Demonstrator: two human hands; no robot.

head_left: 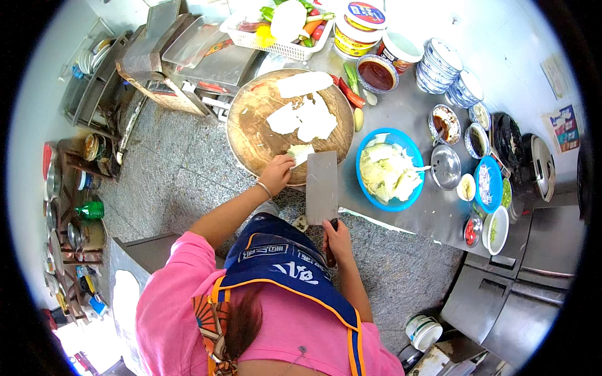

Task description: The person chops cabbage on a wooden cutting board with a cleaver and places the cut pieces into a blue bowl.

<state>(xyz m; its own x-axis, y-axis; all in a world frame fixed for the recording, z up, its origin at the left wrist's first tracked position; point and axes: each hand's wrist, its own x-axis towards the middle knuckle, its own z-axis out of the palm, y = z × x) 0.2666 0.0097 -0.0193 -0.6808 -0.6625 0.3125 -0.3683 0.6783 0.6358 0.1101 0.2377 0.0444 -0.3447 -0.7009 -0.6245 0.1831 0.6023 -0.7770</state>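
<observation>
My right hand (336, 239) is closed around the handle of a cleaver (322, 188), whose broad blade reaches over the near right edge of a round wooden chopping board (254, 117). At the near edge of the board, the fingers of my left hand (277, 173) hold a small pale piece of cabbage (300, 151), just left of the blade's tip. Farther back on the board lie several white pieces (308, 117), too bright to name, and a long white block (305, 84). A blue basin (363, 181) with cut cabbage leaves (388, 169) stands right of the board.
Behind the board are a white vegetable basket (277, 47), stacked tubs (357, 30) and a bowl of red sauce (377, 74). Red chillies (350, 94) lie at its right edge. Stacked bowls (437, 66), a metal bowl (445, 167) and a small blue basin (489, 184) stand farther right.
</observation>
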